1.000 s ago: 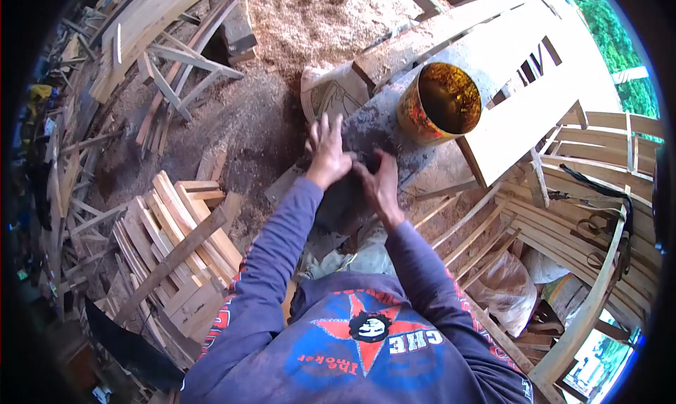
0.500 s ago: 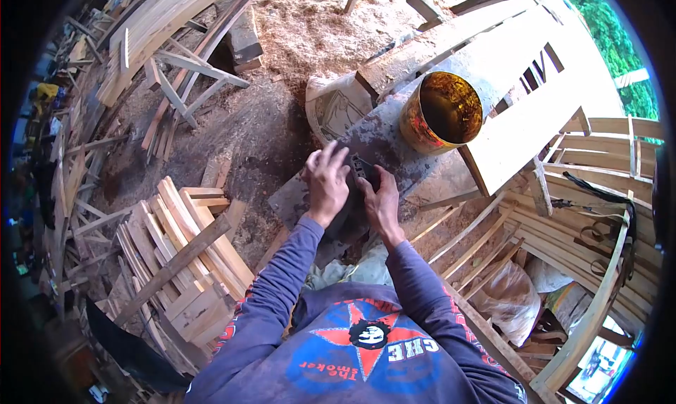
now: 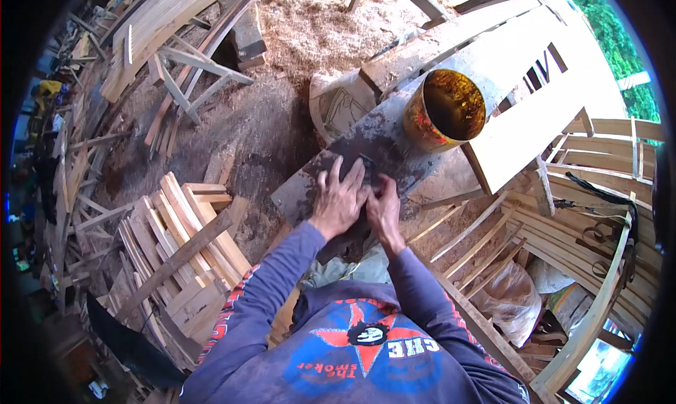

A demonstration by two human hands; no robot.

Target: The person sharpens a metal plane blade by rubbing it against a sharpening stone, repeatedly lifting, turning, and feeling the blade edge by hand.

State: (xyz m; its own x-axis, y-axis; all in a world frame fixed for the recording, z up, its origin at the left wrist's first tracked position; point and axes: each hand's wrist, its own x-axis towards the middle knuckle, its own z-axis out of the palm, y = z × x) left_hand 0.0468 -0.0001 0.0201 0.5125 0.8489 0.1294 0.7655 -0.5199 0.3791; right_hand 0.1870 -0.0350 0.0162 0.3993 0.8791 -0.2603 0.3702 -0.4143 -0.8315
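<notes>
My left hand lies over the stained board with its fingers stretched out and apart, the fingertips against a small dark flat piece. Close beside it, my right hand has its fingers curled in around the near end of that piece. Most of the piece is hidden beneath the fingers, so its kind does not show. A round, open-topped tin, gold inside and red-orange outside, stands on the same board beyond my right hand. Its inside looks dark toward the bottom.
Stacked wood pieces lie to the left, with a wooden trestle behind them. A pale broad plank extends to the right. Slatted wooden frames and a plastic bag are at the right. Sawdust covers the ground.
My left hand has come down, its fingers now on the dark piece beside my right hand. Less of the piece shows, and my right fingers are curled in more. The view has shifted slightly.
</notes>
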